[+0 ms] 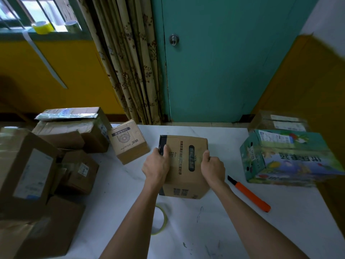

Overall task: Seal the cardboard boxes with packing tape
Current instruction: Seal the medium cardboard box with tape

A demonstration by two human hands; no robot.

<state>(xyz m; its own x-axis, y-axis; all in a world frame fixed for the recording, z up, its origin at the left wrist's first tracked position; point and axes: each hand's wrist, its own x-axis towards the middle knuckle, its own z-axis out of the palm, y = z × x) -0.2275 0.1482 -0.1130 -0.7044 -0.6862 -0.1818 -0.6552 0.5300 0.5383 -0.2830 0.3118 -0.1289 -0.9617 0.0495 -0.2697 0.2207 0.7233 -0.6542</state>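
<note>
A brown cardboard box (184,159) with dark printed text stands in the middle of the white table. My left hand (155,166) grips its left side, thumb on the top face and fingers down the side. My right hand (211,166) grips the right side the same way, fingers curled over the edge. A thin roll of yellowish clear packing tape (164,219) lies flat on the table just in front of the box, partly hidden by my left forearm.
An orange utility knife (249,193) lies right of the box. A green printed carton (287,156) stands at far right. A small box (128,143) and several stacked cardboard boxes (46,156) fill the left. Two more tape rolls (42,27) sit on the window sill.
</note>
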